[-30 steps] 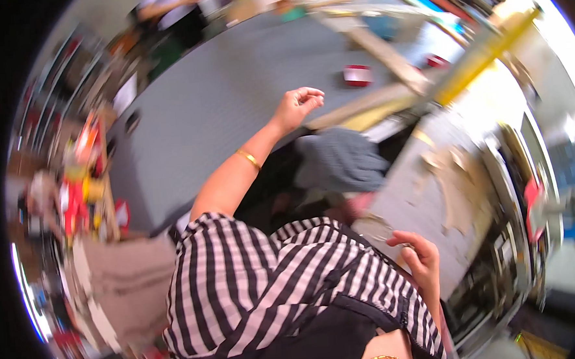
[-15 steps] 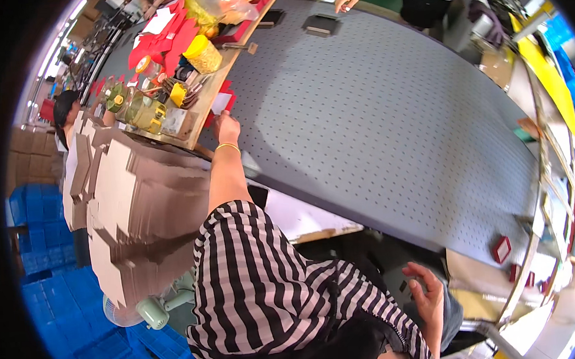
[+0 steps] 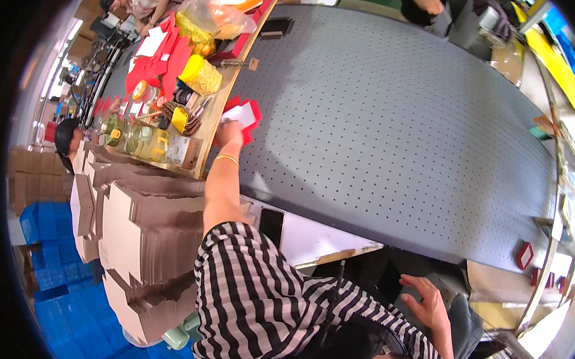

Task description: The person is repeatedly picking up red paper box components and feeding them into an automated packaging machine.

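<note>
My left hand reaches far forward with its arm stretched out, beside the edge of a wooden shelf. Its fingers are closed on a flat red card piece with a white middle; the fingertips are partly hidden. The piece is over the grey perforated conveyor belt. Low at the right, near my body, my right hand holds nothing, its fingers apart and slightly bent.
The wooden shelf bears jars, a yellow-lidded tub and red sheets. Cardboard stacks stand at the left. A phone lies on a white surface. A small red box sits at right. A co-worker's hand is beyond the belt.
My left hand has drawn the red piece out from the shelf edge, so more of it shows. A dark tray on the belt's far side has left its spot near the co-worker's hand.
</note>
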`<state>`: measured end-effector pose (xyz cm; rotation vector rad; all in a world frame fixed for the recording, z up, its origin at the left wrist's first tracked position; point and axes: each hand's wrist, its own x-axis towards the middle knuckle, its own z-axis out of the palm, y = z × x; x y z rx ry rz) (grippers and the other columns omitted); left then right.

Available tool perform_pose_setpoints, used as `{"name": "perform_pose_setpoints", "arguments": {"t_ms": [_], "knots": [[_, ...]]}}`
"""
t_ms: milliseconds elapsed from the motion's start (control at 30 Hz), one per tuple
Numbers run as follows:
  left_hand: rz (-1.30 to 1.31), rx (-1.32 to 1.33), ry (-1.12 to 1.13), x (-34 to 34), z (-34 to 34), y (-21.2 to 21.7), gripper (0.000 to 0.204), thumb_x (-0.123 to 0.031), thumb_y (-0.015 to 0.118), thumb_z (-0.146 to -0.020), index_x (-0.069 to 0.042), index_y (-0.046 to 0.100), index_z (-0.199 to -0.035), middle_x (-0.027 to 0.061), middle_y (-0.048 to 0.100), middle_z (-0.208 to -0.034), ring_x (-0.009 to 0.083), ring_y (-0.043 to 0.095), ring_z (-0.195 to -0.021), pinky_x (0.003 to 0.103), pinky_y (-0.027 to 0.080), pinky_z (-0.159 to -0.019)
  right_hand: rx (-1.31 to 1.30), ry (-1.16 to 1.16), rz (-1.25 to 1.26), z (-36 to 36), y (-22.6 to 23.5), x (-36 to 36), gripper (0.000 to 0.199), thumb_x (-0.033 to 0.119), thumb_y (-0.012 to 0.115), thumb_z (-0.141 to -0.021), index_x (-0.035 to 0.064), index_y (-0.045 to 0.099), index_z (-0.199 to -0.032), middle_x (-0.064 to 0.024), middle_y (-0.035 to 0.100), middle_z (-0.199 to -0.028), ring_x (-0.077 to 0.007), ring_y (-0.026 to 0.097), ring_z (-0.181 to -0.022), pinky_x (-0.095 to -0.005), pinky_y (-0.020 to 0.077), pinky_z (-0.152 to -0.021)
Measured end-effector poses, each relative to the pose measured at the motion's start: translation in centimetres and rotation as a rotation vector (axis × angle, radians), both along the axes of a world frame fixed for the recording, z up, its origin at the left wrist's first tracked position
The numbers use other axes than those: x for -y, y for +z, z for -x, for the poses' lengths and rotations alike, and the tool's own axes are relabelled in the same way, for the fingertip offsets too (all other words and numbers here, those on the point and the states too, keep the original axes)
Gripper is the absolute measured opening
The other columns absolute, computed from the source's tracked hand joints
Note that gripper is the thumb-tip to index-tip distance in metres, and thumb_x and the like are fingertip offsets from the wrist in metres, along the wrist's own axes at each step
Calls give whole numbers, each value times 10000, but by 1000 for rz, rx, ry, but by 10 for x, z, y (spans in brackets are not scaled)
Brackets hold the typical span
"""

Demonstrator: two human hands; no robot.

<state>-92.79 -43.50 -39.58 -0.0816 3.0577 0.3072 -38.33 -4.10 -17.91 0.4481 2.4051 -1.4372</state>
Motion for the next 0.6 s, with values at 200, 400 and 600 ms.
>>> {"name": "perform_pose_setpoints", "arguments": {"t_ms": [200,400,600], "knots": [[-806,592,-607,-242,-177,114,214,-228,665,-900,-35,723,-973,19,683,-803,105,605,-684,260,503,-560,-225,-156,-189,-79,35,0,374,106,703,-788,5,627,-1140,-154,673,-1089,-319,629,-1015,-377,492,-888],[-933,604,-1843,-381,-448,297,160,-184,801,-777,-62,711,-827,28,659,-825,140,593,-794,287,475,-721,-606,-700,-491,-228,91,-13,392,119,645,-826,0,607,-1198,-152,637,-1172,-315,588,-1102,-387,430,-977],[-993,429,-2557,-434,-674,385,162,-151,814,-728,-58,709,-810,51,671,-799,197,612,-812,307,487,-733,-525,-898,-639,-391,100,28,468,183,695,-830,45,584,-1263,-153,569,-1304,-310,507,-1231,-408,378,-1045]]}}
